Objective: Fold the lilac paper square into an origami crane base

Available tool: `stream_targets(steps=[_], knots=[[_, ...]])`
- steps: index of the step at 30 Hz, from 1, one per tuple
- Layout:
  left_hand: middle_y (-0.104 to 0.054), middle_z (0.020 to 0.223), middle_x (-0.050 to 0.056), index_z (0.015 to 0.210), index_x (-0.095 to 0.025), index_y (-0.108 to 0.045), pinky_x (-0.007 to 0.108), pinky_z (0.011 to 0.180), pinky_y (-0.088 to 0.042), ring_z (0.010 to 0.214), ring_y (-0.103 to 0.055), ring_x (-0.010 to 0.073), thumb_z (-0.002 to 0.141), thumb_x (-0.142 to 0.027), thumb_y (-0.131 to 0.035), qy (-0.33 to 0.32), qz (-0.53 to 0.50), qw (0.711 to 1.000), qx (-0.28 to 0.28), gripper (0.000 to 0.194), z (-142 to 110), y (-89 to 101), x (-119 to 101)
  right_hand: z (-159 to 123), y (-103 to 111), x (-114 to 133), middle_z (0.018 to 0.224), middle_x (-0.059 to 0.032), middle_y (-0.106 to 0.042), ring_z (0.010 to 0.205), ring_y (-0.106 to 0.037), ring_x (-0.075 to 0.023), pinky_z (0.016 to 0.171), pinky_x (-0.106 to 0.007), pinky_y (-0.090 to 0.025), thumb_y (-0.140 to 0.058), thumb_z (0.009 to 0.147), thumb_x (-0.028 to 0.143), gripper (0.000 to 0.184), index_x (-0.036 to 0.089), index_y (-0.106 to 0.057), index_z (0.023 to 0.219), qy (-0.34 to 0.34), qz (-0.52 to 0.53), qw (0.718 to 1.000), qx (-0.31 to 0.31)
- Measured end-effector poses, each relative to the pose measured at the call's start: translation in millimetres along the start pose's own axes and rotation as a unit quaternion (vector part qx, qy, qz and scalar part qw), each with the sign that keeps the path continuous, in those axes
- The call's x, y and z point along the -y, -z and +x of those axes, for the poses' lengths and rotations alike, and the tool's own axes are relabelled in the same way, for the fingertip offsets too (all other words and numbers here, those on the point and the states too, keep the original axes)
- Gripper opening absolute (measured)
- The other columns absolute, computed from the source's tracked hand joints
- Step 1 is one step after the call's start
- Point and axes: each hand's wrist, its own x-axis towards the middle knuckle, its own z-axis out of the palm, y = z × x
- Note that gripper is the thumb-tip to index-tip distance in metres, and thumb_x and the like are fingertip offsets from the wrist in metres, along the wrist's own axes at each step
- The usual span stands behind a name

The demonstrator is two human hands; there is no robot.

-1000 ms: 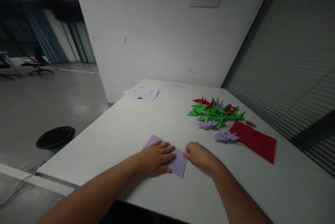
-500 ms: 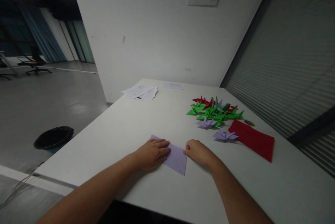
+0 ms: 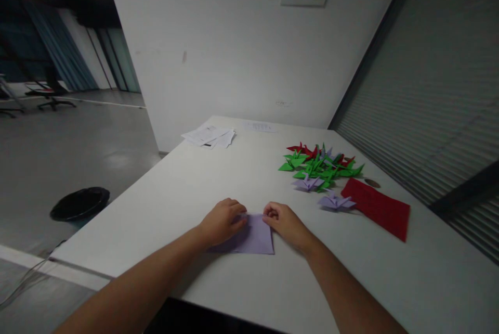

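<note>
A purple sheet of origami paper (image 3: 255, 238) lies near the table's front edge, its long side facing me. My left hand (image 3: 224, 223) covers the paper's left part, with the thumb on top and the fingers bent over the far edge. At the far right corner, my right hand (image 3: 286, 225) pinches the paper between thumb and curled fingers. To the right sits a purple paper crane (image 3: 335, 202), apart from both hands.
Beyond it, green paper cranes (image 3: 317, 167) are heaped with red and purple ones. Red paper (image 3: 376, 209) lies at the right beside a small round object (image 3: 371, 183). Printed sheets (image 3: 208, 136) rest at the back left. A black-lined bin (image 3: 80, 204) stands on the floor.
The purple paper has turned so that its near edge runs sideways. My left hand has gone from lying flat to gripping the far edge; my right hand has shifted slightly left and away.
</note>
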Motion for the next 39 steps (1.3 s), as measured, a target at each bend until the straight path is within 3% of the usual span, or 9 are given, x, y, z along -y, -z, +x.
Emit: stream_targets(steps=[3, 6, 10, 15, 20, 24, 28, 39], knots=[[-0.076, 0.115, 0.011, 0.122, -0.019, -0.070, 0.038, 0.091, -0.050, 0.104, -0.068, 0.0277, 0.083, -0.025, -0.070, 0.040, -0.091, 0.995, 0.009, 0.039, 5, -4.6, 4, 0, -6, 5, 0.070, 0.0020, -0.058, 0.066, -0.052, -0.0140, 0.060, -0.025, -0.039, -0.068, 0.077, 0.031, 0.015, 0.018, -0.064, 0.082, 0.012, 0.024, 1.000, 0.006], [-0.078, 0.099, 0.007, 0.122, -0.020, -0.072, 0.033, 0.078, -0.051, 0.086, -0.071, 0.0243, 0.078, -0.020, -0.070, 0.086, -0.152, 0.984, 0.021, 0.043, 9, -8.0, 4, 1, -11, 9, 0.070, 0.0019, -0.058, 0.065, -0.051, -0.0140, 0.060, -0.025, -0.039, -0.071, 0.077, 0.038, 0.023, 0.018, -0.064, 0.086, 0.011, 0.056, 0.998, -0.008], [-0.073, 0.082, 0.002, 0.107, -0.021, -0.074, 0.028, 0.068, -0.046, 0.073, -0.064, 0.0184, 0.076, -0.015, -0.067, 0.137, -0.218, 0.964, -0.062, 0.033, 9, -6.2, 5, 3, -11, 8, 0.072, 0.0008, -0.061, 0.066, -0.054, -0.0145, 0.062, -0.026, -0.042, -0.078, 0.071, 0.048, 0.036, 0.018, -0.064, 0.085, 0.001, 0.098, 0.995, -0.027], [-0.065, 0.084, 0.001, 0.093, -0.018, -0.068, 0.024, 0.060, -0.043, 0.067, -0.061, 0.0137, 0.073, -0.025, -0.073, 0.221, -0.385, 0.888, -0.125, 0.023, 9, -3.6, 8, 6, -9, 3, 0.073, -0.0024, -0.065, 0.067, -0.056, -0.0162, 0.062, -0.027, -0.041, -0.079, 0.067, 0.056, 0.043, 0.017, -0.066, 0.078, -0.031, 0.146, 0.988, -0.036], [-0.066, 0.083, 0.002, 0.085, -0.016, -0.065, 0.027, 0.065, -0.048, 0.071, -0.064, 0.0162, 0.063, -0.026, -0.082, 0.240, -0.488, 0.834, -0.091, 0.030, 9, -8.1, 6, 4, -11, 1, 0.064, -0.0008, -0.060, 0.060, -0.051, -0.0149, 0.053, -0.026, -0.035, -0.076, 0.068, 0.059, 0.043, 0.018, -0.065, 0.072, -0.058, 0.147, 0.983, -0.097], [-0.069, 0.084, 0.005, 0.088, -0.016, -0.066, 0.031, 0.070, -0.051, 0.074, -0.067, 0.0188, 0.062, -0.033, -0.088, 0.237, -0.548, 0.797, -0.091, 0.038, 10, -11.1, 5, 1, -10, 4, 0.067, -0.0025, -0.064, 0.061, -0.052, -0.0146, 0.052, -0.025, -0.035, -0.076, 0.070, 0.056, 0.041, 0.016, -0.068, 0.073, -0.051, 0.133, 0.987, -0.068], [-0.067, 0.073, 0.002, 0.097, -0.016, -0.069, 0.026, 0.060, -0.045, 0.063, -0.063, 0.0149, 0.059, -0.038, -0.093, 0.243, -0.541, 0.798, -0.108, 0.050, 10, -12.3, 8, -1, -8, 9, 0.067, -0.0023, -0.063, 0.061, -0.052, -0.0148, 0.054, -0.025, -0.036, -0.074, 0.072, 0.054, 0.039, 0.015, -0.070, 0.072, -0.045, 0.109, 0.992, -0.048], [-0.063, 0.062, -0.002, 0.092, -0.014, -0.068, 0.022, 0.052, -0.037, 0.053, -0.055, 0.0106, 0.056, -0.037, -0.094, 0.252, -0.528, 0.802, -0.118, 0.050, 10, -9.4, 8, -3, -6, 14, 0.065, -0.0011, -0.061, 0.060, -0.047, -0.0133, 0.056, -0.026, -0.035, -0.071, 0.076, 0.050, 0.036, 0.014, -0.071, 0.071, -0.031, 0.091, 0.995, -0.039]])
